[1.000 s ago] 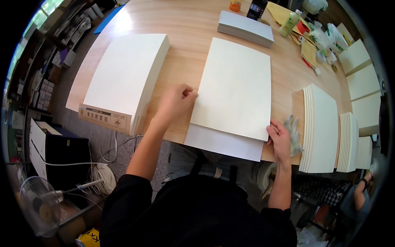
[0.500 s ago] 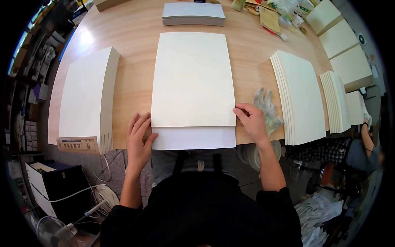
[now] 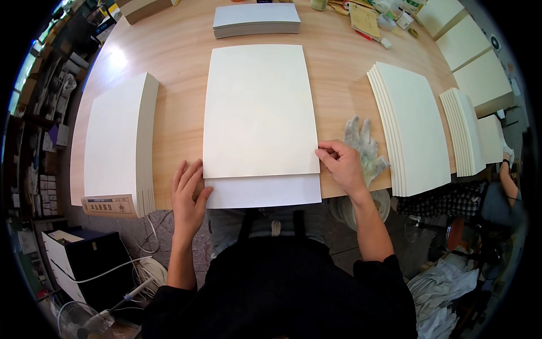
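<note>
A large cream sheet of board or thick paper [image 3: 259,113] lies before me, on top of a white sheet [image 3: 262,193] whose near strip sticks out toward me past the table edge. My left hand [image 3: 188,195] rests at the cream sheet's lower left edge, fingers stretched out and the thumb beside the white strip. At the lower right edge my right hand [image 3: 343,165] pinches the cream sheet's side between thumb and fingertips. Whether more sheets lie beneath is hidden. Just beyond my right hand, a whitish work glove [image 3: 362,141] lies flat on the table.
Paper stacks stand at left [image 3: 116,141], at the back [image 3: 257,27] and at right [image 3: 415,133], with smaller stacks [image 3: 466,135] farther right. A yellow pad [image 3: 364,21] lies among clutter at the back right. Another person's arm [image 3: 508,178] reaches in at far right.
The whole view has tilted and shifted slightly. Both hands keep their places at the cream sheet's edges, and the sheets show no clear movement on the table.
</note>
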Demonstrator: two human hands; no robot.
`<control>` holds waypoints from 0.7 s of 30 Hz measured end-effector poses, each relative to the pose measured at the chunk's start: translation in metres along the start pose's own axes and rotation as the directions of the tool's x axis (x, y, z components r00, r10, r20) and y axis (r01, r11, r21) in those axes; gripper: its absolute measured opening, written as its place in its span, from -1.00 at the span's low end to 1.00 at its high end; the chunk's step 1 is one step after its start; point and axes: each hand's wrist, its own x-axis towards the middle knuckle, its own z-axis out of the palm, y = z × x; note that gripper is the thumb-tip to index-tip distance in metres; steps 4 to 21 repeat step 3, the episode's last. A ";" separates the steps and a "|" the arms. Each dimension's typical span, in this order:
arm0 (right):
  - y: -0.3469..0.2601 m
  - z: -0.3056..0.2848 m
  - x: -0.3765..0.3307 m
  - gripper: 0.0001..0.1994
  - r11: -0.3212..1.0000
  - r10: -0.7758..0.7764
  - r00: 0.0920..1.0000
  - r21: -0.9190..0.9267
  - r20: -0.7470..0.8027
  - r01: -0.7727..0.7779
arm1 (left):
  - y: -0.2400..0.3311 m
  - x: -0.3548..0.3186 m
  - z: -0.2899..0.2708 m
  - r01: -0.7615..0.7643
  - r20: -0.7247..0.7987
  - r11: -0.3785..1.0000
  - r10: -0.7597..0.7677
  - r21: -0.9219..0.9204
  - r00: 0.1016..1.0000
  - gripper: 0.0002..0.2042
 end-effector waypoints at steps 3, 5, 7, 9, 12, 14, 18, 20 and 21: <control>-0.004 0.000 0.000 -0.80 0.998 0.020 1.000 -0.053 0.009 -0.020 | -0.001 -0.001 -0.002 -0.007 0.021 1.000 0.007 0.001 1.000 -0.46; -0.004 0.000 0.000 -0.80 0.998 0.020 1.000 -0.053 0.009 -0.020 | -0.001 -0.001 -0.002 -0.007 0.021 1.000 0.007 0.001 1.000 -0.46; -0.004 0.000 0.000 -0.80 0.998 0.020 1.000 -0.053 0.009 -0.020 | -0.001 -0.001 -0.002 -0.007 0.021 1.000 0.007 0.001 1.000 -0.46; -0.004 0.000 0.000 -0.80 0.998 0.020 1.000 -0.053 0.009 -0.020 | -0.001 -0.001 -0.002 -0.007 0.021 1.000 0.007 0.001 1.000 -0.46; -0.004 0.000 0.000 -0.80 0.998 0.020 1.000 -0.053 0.009 -0.020 | -0.001 -0.001 -0.002 -0.007 0.021 1.000 0.007 0.001 1.000 -0.46; -0.004 0.000 0.000 -0.80 0.998 0.020 1.000 -0.053 0.009 -0.020 | -0.001 -0.001 -0.002 -0.007 0.021 1.000 0.007 0.001 1.000 -0.46; -0.004 0.000 0.000 -0.80 0.998 0.020 1.000 -0.053 0.009 -0.020 | -0.001 -0.001 -0.002 -0.007 0.021 1.000 0.007 0.001 1.000 -0.46; -0.004 0.000 0.000 -0.80 0.998 0.020 1.000 -0.053 0.009 -0.020 | -0.001 -0.001 -0.002 -0.007 0.021 1.000 0.007 0.001 1.000 -0.46; -0.004 0.000 0.000 -0.80 0.998 0.020 1.000 -0.053 0.009 -0.020 | -0.001 -0.001 -0.002 -0.007 0.021 1.000 0.007 0.001 1.000 -0.46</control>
